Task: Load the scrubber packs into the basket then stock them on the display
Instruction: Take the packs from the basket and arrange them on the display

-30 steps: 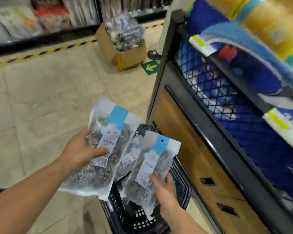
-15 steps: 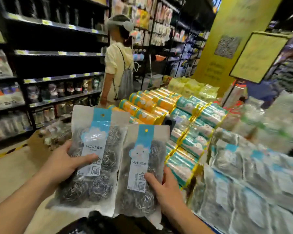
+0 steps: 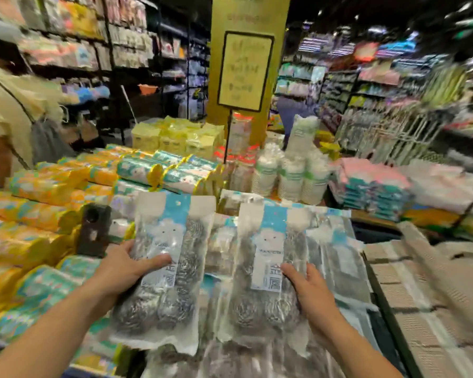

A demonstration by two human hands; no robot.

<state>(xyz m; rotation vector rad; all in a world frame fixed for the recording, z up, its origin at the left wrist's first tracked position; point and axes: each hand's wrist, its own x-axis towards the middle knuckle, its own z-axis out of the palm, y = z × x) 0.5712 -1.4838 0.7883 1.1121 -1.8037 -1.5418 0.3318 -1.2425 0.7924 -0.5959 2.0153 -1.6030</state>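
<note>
The left hand (image 3: 120, 268) grips the left pack (image 3: 164, 271) by its left edge, thumb pressed across the label and fingers hidden behind the bag. The right hand (image 3: 309, 285) grips the right pack (image 3: 271, 274) by its right side, thumb on the label, the other fingers out of sight behind. Both packs stand nearly upright, side by side with a narrow gap, above the display (image 3: 336, 257), where more scrubber packs lie in overlapping rows. Whether the held packs touch those below cannot be told. The basket is not in view. The whole picture is smeared by motion, so the print on the labels is mostly unreadable.

Left of the hands lie orange and teal rolls (image 3: 47, 186), and a dark device (image 3: 93, 230) stands among them. Right of the display are pale corrugated stacks (image 3: 426, 296), cut off by the edge. Farther back stand white cup stacks (image 3: 290, 175), yellow bags (image 3: 178, 137) and a framed sign (image 3: 245, 70) on a pole, its text blurred. A person in a cream top (image 3: 8, 115) is cut off at the left edge.

Against half a second ago, the packs are farther apart and now sit over the display rather than left of it; the black shape at the bottom edge is gone.
</note>
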